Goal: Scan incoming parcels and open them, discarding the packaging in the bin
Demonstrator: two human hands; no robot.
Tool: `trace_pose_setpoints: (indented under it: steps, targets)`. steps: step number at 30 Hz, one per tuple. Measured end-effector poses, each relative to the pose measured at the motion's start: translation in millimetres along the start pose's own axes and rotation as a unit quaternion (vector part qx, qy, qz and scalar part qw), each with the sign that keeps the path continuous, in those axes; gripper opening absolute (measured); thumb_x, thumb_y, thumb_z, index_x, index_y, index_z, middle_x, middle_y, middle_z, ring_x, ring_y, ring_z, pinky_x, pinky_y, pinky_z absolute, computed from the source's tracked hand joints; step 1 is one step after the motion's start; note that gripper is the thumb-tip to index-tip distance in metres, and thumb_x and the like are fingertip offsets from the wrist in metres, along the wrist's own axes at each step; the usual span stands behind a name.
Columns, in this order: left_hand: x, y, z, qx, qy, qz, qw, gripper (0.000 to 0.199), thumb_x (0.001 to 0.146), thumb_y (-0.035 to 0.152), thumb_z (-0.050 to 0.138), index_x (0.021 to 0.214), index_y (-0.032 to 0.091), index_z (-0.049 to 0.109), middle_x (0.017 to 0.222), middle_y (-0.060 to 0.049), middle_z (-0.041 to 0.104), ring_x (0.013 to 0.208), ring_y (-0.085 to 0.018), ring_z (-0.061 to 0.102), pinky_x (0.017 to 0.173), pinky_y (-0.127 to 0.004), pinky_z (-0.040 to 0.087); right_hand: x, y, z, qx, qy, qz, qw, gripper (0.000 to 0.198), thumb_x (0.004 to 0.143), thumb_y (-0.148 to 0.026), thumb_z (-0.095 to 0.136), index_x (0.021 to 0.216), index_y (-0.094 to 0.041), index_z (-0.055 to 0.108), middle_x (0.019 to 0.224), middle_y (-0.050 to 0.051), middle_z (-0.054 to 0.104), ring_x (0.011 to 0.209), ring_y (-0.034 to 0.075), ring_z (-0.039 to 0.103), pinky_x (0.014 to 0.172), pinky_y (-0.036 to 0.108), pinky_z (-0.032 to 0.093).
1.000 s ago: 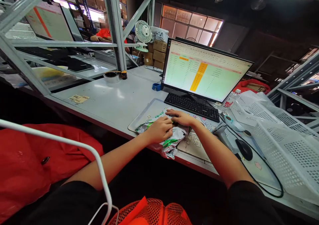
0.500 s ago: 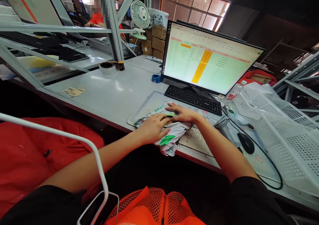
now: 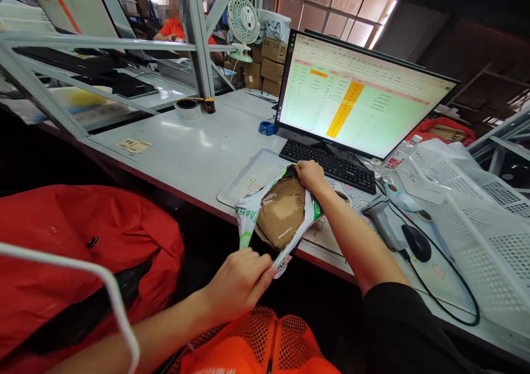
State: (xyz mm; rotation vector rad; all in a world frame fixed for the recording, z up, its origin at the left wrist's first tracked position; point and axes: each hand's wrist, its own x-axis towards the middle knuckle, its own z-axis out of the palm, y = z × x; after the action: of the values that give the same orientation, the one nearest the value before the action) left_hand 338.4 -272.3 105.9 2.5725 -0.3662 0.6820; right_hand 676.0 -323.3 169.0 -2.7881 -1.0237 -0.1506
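A white and green plastic mailing bag (image 3: 247, 215) is torn wide at the table's front edge. Through the tear shows a brown cardboard package (image 3: 284, 211) with pale printing. My left hand (image 3: 244, 277) is closed on the near edge of the bag, pulled toward my body. At the far side, my right hand (image 3: 309, 174) grips the bag's other edge, beside the keyboard. The fingertips of my right hand are partly hidden. Beneath the package lies a pale printed desk mat (image 3: 240, 182).
A monitor (image 3: 360, 98) and black keyboard (image 3: 331, 165) stand behind the package. To the right are a scanner (image 3: 383, 219), a black mouse (image 3: 416, 242) and white perforated baskets (image 3: 488, 252). A red bag (image 3: 124, 225) sits left; a tape roll (image 3: 189, 109) lies farther back. A person (image 3: 173, 29) is beyond the frame.
The bag has been pulled apart, baring the brown package. My left hand has moved down toward my body with the plastic; my right has shifted slightly up and right.
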Motion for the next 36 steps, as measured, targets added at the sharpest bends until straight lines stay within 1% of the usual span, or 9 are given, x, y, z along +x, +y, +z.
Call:
trace_pose_setpoints:
  steps: [5,11,14,19,24,27,31,34,36]
  targets:
    - [-62,-48,40,-0.206,0.039,-0.219,0.953,0.048,0.11,0.048,0.041,0.078,0.02,0.063,0.071,-0.004,0.066,0.068,-0.018,0.059,0.067,-0.03,0.043,9,13,11,0.07,-0.025,0.008,0.997,0.036,0.105,-0.04,0.055,0.083,-0.018,0.072,0.104,0.019,0.075,0.104,0.032,0.068,0.091,0.036,0.045]
    - [-15,-81,38,-0.542,0.146,-0.441,0.7,0.082,0.081,0.095,0.053,0.107,0.018,0.059,0.104,-0.014,0.074,0.091,-0.028,0.073,0.074,-0.038,0.061,-36,29,-7,0.188,-0.031,-0.017,0.982,0.028,0.099,-0.036,0.047,0.078,-0.02,0.058,0.087,0.003,0.069,0.086,0.02,0.06,0.076,0.026,0.044]
    - [-3,-63,22,-0.61,0.128,-0.421,0.659,0.085,0.083,0.09,0.061,0.129,0.019,0.054,0.126,-0.017,0.07,0.109,-0.031,0.073,0.081,-0.042,0.064,-79,37,-11,0.28,0.016,-0.012,0.96,0.033,0.097,-0.046,0.041,0.081,-0.022,0.057,0.087,0.001,0.067,0.087,0.019,0.06,0.078,0.027,0.046]
    - [13,-41,0,-0.598,0.071,-0.37,0.708,0.097,0.074,0.058,0.09,0.152,0.026,0.042,0.146,-0.018,0.063,0.131,-0.036,0.065,0.101,-0.047,0.061,-148,37,-18,0.568,0.06,0.115,0.813,0.044,0.084,-0.068,0.059,0.083,-0.024,0.061,0.079,0.001,0.067,0.083,0.024,0.066,0.075,0.033,0.054]
    - [38,-22,-7,-0.389,0.071,-0.285,0.873,0.095,0.069,0.057,0.092,0.145,0.021,0.047,0.139,-0.017,0.067,0.126,-0.037,0.068,0.102,-0.048,0.061,-180,47,-35,0.633,0.191,0.23,0.714,0.03,0.086,-0.053,0.066,0.077,-0.024,0.062,0.072,0.003,0.069,0.075,0.024,0.069,0.071,0.035,0.06]
    - [45,-1,1,-0.166,0.065,-0.211,0.961,0.082,0.077,0.059,0.086,0.141,0.02,0.052,0.116,-0.014,0.074,0.104,-0.037,0.076,0.088,-0.048,0.063,-186,63,-41,0.554,0.25,0.262,0.75,0.036,0.094,-0.042,0.056,0.061,-0.028,0.054,0.054,-0.002,0.058,0.064,0.019,0.063,0.061,0.027,0.056]
    - [47,9,14,-0.035,0.129,-0.096,0.986,0.081,0.083,0.055,0.082,0.146,0.017,0.049,0.112,-0.016,0.072,0.099,-0.038,0.075,0.084,-0.048,0.063,-206,95,-60,0.508,0.257,0.263,0.779,0.042,0.099,-0.038,0.048,0.058,-0.027,0.052,0.052,-0.005,0.055,0.061,0.014,0.058,0.062,0.023,0.057]
    - [51,-3,15,-0.054,0.148,-0.049,0.986,0.091,0.076,0.053,0.087,0.148,0.017,0.046,0.128,-0.02,0.066,0.119,-0.044,0.068,0.097,-0.057,0.061,-233,109,-95,0.51,0.19,0.144,0.826,0.016,0.086,-0.037,0.07,0.084,-0.021,0.068,0.086,0.002,0.075,0.088,0.02,0.071,0.084,0.031,0.061]
    - [56,-15,11,-0.081,0.13,-0.015,0.988,0.093,0.073,0.052,0.088,0.148,0.018,0.045,0.136,-0.021,0.062,0.128,-0.045,0.063,0.106,-0.062,0.057,-244,106,-122,0.462,0.112,0.017,0.88,0.035,0.078,-0.03,0.076,0.113,-0.025,0.073,0.123,0.005,0.075,0.117,0.024,0.068,0.104,0.038,0.055]
